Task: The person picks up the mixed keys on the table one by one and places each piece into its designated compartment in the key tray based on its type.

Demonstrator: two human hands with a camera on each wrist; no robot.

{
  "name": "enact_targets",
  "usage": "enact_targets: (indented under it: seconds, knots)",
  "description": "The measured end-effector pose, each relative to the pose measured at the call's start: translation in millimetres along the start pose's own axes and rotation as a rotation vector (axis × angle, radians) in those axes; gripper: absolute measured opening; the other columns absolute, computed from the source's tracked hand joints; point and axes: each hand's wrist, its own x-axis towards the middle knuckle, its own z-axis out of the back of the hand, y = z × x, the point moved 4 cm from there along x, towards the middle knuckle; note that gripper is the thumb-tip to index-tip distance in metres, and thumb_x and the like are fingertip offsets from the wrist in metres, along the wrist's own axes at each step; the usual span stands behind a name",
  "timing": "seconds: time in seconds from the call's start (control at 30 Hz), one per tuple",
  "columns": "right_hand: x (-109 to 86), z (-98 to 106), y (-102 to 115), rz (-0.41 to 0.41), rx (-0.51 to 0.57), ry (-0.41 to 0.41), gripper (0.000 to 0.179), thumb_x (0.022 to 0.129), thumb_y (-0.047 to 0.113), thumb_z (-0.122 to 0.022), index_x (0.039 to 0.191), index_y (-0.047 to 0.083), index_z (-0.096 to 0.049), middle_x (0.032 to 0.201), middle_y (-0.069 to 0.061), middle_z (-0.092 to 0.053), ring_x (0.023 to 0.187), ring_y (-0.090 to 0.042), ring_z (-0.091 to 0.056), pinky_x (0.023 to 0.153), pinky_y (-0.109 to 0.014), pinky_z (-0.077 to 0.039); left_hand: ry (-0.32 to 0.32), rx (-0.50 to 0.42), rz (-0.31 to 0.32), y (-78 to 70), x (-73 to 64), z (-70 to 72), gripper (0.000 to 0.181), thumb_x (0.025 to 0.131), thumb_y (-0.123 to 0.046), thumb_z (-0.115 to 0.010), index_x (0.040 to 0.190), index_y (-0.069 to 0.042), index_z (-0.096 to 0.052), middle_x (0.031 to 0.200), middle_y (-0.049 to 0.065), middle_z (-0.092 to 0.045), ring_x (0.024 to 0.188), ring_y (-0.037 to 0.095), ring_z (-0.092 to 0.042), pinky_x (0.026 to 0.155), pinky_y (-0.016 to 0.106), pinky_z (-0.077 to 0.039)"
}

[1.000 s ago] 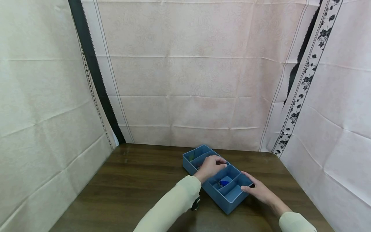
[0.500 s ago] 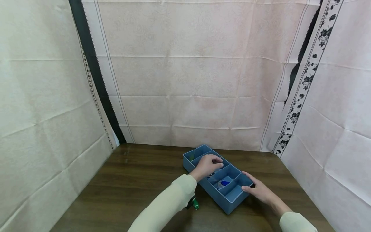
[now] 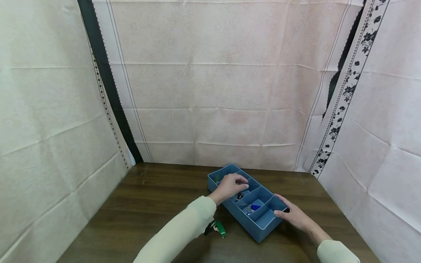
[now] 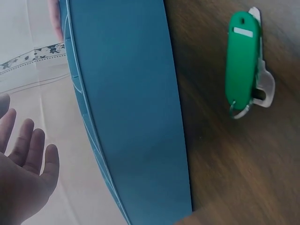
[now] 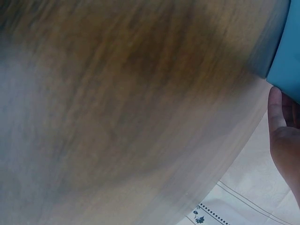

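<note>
A long blue compartment box (image 3: 253, 226) lies at an angle on the table. My left hand (image 3: 230, 187) hovers over its far half, fingers loosely bent, and no thing shows between them. In the left wrist view that hand (image 4: 28, 173) has its fingers spread apart. My right hand (image 3: 294, 215) holds the box's near right corner, thumb over the end wall and fingers along the far side. A blue key tag (image 3: 255, 207) lies in one compartment, and a dark, shiny small item (image 3: 240, 196) in the one beyond. On the table rests a key with a green tag (image 4: 242, 63).
The brown wooden table (image 3: 158, 197) reaches back to a pale cloth curtain (image 3: 210, 91). More cloth hangs at the left (image 3: 49, 109) and right (image 3: 388, 128). Something greenish, too small to identify, sits in the box's farthest compartment.
My left hand has drifted left and slightly away over the box. The green-tagged key and the dark item have come out from behind my arm and hand. My right hand stays in place.
</note>
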Motion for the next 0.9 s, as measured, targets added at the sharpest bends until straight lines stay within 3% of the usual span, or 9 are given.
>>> enact_targets:
  seconds: [0.37,0.7,0.9]
  knots:
    - [1.2,0.4,0.1,-0.008,0.011,0.011,0.073,0.098,0.036,-0.061,0.157,0.013,-0.024,0.156,-0.029,-0.025,0.140,-0.054,-0.022,0.104,-0.073,-0.023,0.012,0.000,-0.011,13.1,-14.5,16.2,0.023,0.096,-0.031,-0.068,0.114,-0.017,-0.072,0.110,-0.009,-0.064,0.102,0.012,-0.058,0.090,0.034,-0.051]
    - [0.9,-0.3,-1.0,-0.011,0.003,0.007,0.073,0.098,0.036,-0.061,0.157,0.014,-0.024,0.157,-0.029,-0.024,0.140,-0.055,-0.021,0.103,-0.074,-0.023,-0.001,-0.006,-0.025,30.5,-32.0,30.5,0.017,0.096,-0.028,-0.068,0.109,-0.018,-0.073,0.106,-0.007,-0.065,0.097,0.012,-0.058,0.085,0.030,-0.051]
    - [0.6,0.1,-1.0,-0.006,0.010,0.004,0.073,0.098,0.035,-0.062,0.157,0.013,-0.024,0.156,-0.029,-0.025,0.140,-0.054,-0.022,0.103,-0.073,-0.023,0.007,-0.020,0.002,43.7,-44.9,33.9,0.013,0.094,-0.024,-0.070,0.105,-0.018,-0.074,0.103,-0.006,-0.065,0.094,0.015,-0.058,0.082,0.029,-0.052]
